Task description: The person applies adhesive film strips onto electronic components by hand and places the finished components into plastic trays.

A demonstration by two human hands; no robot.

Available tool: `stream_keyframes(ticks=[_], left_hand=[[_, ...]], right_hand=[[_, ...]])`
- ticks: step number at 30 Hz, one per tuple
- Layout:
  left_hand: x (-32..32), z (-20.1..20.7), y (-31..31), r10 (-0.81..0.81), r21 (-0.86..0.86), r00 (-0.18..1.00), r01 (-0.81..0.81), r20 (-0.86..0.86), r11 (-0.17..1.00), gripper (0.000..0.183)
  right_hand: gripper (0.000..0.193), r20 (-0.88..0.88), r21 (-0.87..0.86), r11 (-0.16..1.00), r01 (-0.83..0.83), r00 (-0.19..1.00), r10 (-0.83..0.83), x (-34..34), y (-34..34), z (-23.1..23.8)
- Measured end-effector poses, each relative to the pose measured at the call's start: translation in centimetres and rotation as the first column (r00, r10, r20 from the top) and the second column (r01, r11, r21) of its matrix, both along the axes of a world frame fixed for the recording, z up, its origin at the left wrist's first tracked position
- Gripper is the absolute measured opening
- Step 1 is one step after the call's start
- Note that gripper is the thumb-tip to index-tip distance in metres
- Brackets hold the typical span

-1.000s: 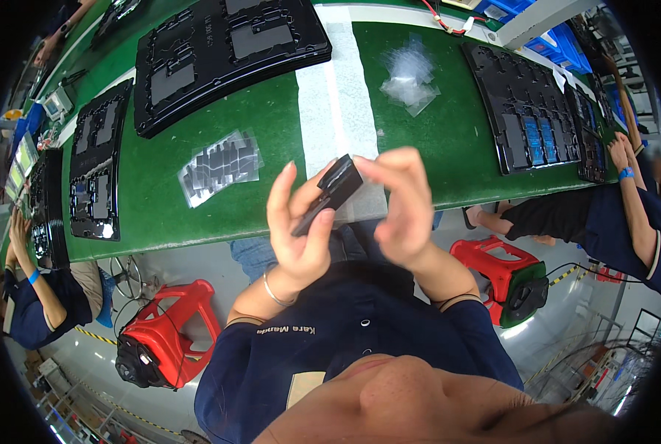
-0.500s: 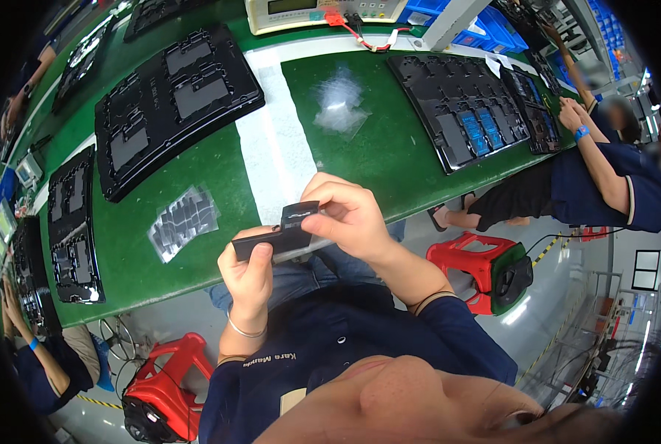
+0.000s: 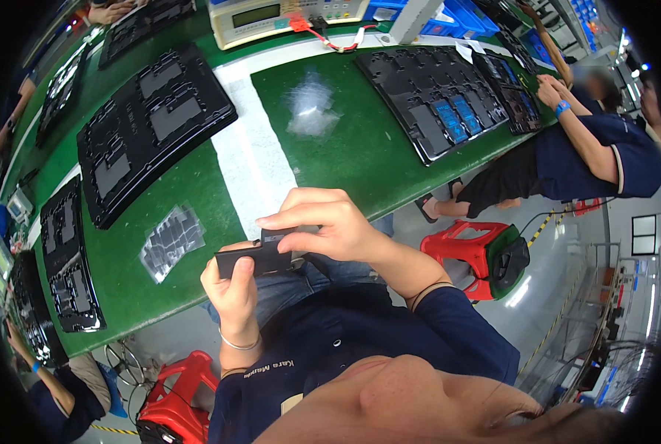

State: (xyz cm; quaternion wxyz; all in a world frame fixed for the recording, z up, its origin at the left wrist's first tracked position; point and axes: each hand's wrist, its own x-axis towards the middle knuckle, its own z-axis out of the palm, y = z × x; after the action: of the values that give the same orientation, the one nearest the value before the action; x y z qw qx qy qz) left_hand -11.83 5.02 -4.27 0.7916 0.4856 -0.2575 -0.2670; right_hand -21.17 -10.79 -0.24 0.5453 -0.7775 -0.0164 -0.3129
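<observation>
A flat black stepped piece (image 3: 250,260) is held in front of me, over the near edge of the green table. My left hand (image 3: 230,296) grips its left end, thumb on top and fingers underneath. At the other end my right hand (image 3: 334,226) pinches the raised part between thumb and fingers, which cover some of it. To the left of the hands lies a clear sheet with several dark strips (image 3: 171,244). A white strip of material (image 3: 253,159) runs across the table just beyond my hands.
Black trays with grey flat pieces (image 3: 134,118) stand at the left. Another black tray (image 3: 419,140) at the right holds blue pieces. Crumpled clear film (image 3: 312,111) lies between. A bench meter (image 3: 238,33) stands at the back. Red stools (image 3: 464,255) and co-workers are on both sides.
The view has shifted slightly. My right fingers have stretched further over the raised end of the black piece, and the piece has tilted a little. Both hands keep hold of it.
</observation>
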Motion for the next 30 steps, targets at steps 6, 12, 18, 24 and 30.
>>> stream_keyframes(ticks=[6, 12, 18, 24, 30], left_hand=[[0.1, 0.0, 0.2, -0.063, -0.009, 0.99, 0.063, -0.125, 0.998, 0.019], [-0.3, -1.2, -0.3, 0.008, -0.076, 0.994, -0.016, -0.105, 0.997, 0.023], [-0.5, -0.6, -0.3, -0.037, -0.133, 0.974, 0.007, -0.225, 0.991, 0.024], [-0.4, -0.2, -0.1, -0.022, -0.144, 0.969, -0.014, -0.245, 0.989, 0.024], [-0.4, -0.6, 0.3, -0.068, -0.113, 0.988, 0.052, -0.14, 0.992, 0.023]], right_hand=[[0.037, -0.05, 0.091, 0.99, -0.109, 0.992, 0.114, -0.3, -0.1, -0.1], [0.029, 0.034, 0.155, 0.988, 0.028, 0.999, -0.033, -0.2, 1.1, -1.4], [0.031, 0.159, 0.297, 0.953, 0.054, 0.982, -0.105, 0.2, 1.8, -2.8], [0.022, 0.132, 0.404, 0.906, -0.128, 0.988, 0.081, 0.6, 0.4, -1.3], [0.028, -0.143, 0.617, 0.765, -0.184, 0.93, 0.339, -0.3, -1.2, -0.1]])
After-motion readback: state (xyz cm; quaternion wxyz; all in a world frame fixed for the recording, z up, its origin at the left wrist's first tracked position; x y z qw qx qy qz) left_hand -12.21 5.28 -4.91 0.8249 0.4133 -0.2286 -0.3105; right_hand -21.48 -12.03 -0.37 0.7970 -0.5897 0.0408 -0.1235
